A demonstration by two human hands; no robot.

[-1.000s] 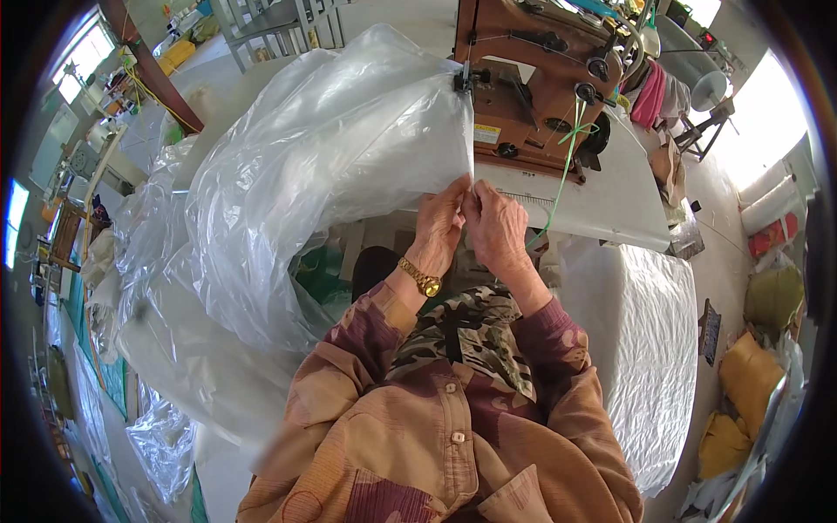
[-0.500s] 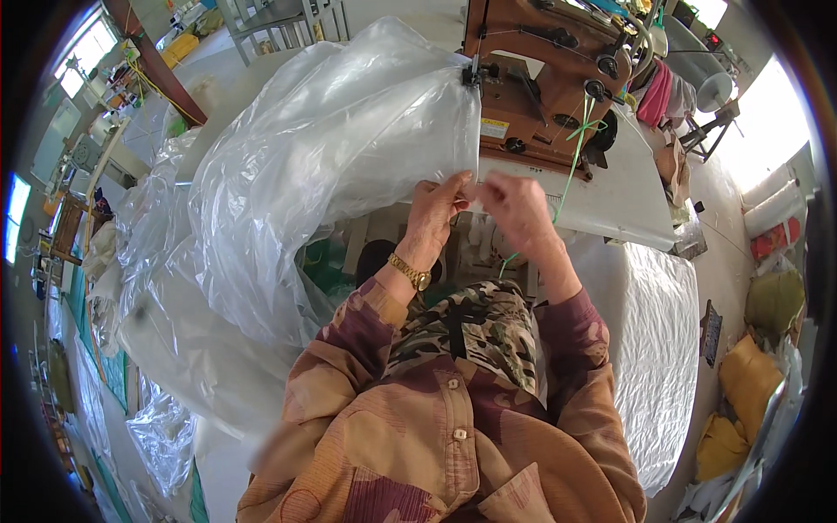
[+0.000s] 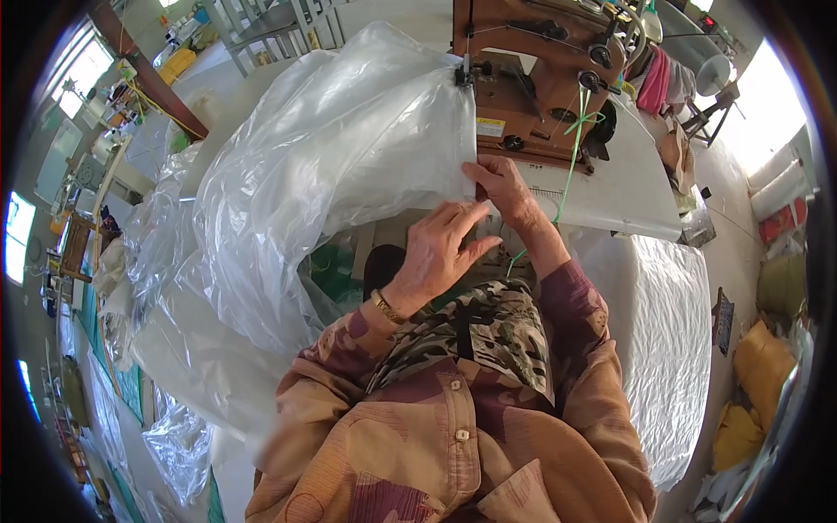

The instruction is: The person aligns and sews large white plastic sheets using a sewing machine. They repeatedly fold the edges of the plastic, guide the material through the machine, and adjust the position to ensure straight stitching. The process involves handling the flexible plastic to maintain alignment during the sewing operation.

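A large sheet of clear plastic film (image 3: 288, 166) runs under the presser foot (image 3: 463, 75) of a brown sewing machine (image 3: 545, 105) and drapes off to the left. My right hand (image 3: 508, 193) pinches the near corner of the film's right edge between thumb and fingers. Just below it, my left hand (image 3: 436, 253) is apart from the film, thumb and fingers spread, with nothing seen in it. A gold wristwatch (image 3: 387, 307) circles the left wrist. Green string (image 3: 572, 170) hangs from the machine's front knob and passes behind my right wrist.
The white sewing table (image 3: 632, 205) extends to the right of the machine. A stack of folded white plastic (image 3: 667, 349) stands by my right side. Behind the table is a grey metal chair (image 3: 279, 30). Loose plastic (image 3: 179, 436) lies at the lower left; yellow sacks (image 3: 758, 366) lie far right.
Both hands were together at the film's corner. My left hand has come off, dropping toward me and opening. My right hand has moved slightly up and left onto the film's edge.
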